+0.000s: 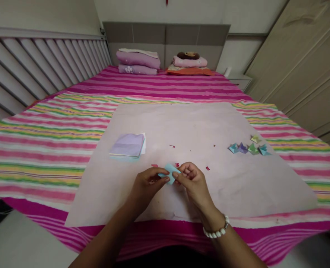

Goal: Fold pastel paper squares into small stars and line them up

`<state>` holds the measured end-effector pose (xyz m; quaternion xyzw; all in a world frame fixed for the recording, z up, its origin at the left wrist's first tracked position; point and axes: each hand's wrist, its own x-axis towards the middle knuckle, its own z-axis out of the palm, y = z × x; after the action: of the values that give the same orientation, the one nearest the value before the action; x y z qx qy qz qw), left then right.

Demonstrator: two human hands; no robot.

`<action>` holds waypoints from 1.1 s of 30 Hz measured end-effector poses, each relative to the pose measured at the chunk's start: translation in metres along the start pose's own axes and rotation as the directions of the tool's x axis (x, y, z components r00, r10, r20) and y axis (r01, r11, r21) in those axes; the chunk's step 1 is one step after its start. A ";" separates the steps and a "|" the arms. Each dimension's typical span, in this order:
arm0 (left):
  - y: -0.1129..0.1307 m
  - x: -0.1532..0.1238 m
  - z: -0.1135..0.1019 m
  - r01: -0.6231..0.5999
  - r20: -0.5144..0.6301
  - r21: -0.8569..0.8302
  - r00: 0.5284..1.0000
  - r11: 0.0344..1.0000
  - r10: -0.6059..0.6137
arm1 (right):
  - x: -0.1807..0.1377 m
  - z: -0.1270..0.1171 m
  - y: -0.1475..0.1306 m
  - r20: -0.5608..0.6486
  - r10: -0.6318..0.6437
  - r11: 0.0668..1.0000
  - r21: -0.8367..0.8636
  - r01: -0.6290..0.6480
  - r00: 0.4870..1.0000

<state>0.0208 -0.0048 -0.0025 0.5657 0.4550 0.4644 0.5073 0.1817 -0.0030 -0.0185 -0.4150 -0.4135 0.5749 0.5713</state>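
Observation:
Between my two hands is a small folded piece of light-blue paper (170, 169), held up over the pale sheet. My left hand (149, 181) pinches its left side between thumb and fingers. On its right side, my right hand (192, 180) grips it with the thumb in front, the other fingers curled behind. The fingers hide part of the paper's edges. Small red scraps (208, 168) lie close to my hands on the sheet. Off to the left is a stack of square paper (128, 144) with a lilac piece on top.
Several folded paper pieces (243, 148) in blue, purple, green and yellow sit at the right. The pale sheet (193, 123) covers the middle of a striped bed (56, 130). Folded bedding (138, 61) rests by the headboard (165, 35). A slatted rail (47, 63) runs along the left.

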 end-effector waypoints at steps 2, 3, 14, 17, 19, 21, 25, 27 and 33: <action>0.000 0.000 -0.001 -0.004 -0.017 0.071 1.000 0.997 0.006 | -0.001 -0.001 0.000 0.005 -0.008 1.000 0.008 0.008 1.000; 0.000 0.000 -0.001 -0.005 -0.030 0.083 1.000 0.997 0.008 | -0.001 -0.002 0.000 0.021 -0.014 1.000 0.000 0.014 1.000; 0.007 0.000 -0.006 -0.005 -0.023 0.181 1.000 0.983 0.009 | -0.001 -0.008 -0.010 0.109 -0.152 0.942 -0.286 0.177 0.982; 0.007 0.000 -0.006 -0.039 -0.004 0.219 0.999 0.975 0.041 | -0.001 -0.008 -0.012 0.151 -0.213 0.896 -0.363 0.254 0.965; 0.006 0.000 -0.005 -0.065 -0.007 0.250 0.998 0.966 0.069 | -0.001 -0.008 -0.013 0.196 -0.261 0.848 -0.421 0.321 0.945; 0.005 0.001 -0.006 -0.100 -0.017 0.286 0.994 0.953 0.110 | -0.001 -0.009 -0.014 0.244 -0.297 0.797 -0.470 0.380 0.923; 0.002 0.002 -0.007 -0.162 -0.037 0.324 0.982 0.932 0.184 | -0.002 -0.009 -0.015 0.327 -0.310 0.727 -0.524 0.445 0.893; 0.002 0.003 -0.007 -0.173 -0.037 0.313 0.980 0.934 0.194 | -0.001 -0.009 -0.016 0.338 -0.319 0.715 -0.527 0.458 0.886; 0.008 0.005 -0.007 -0.142 0.068 0.265 0.989 0.954 0.128 | 0.002 -0.006 -0.020 0.322 -0.303 0.753 -0.496 0.432 0.897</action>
<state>0.0154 0.0007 0.0063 0.6705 0.4613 0.4177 0.4039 0.1941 -0.0005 -0.0011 -0.4059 -0.6969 0.3477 0.4782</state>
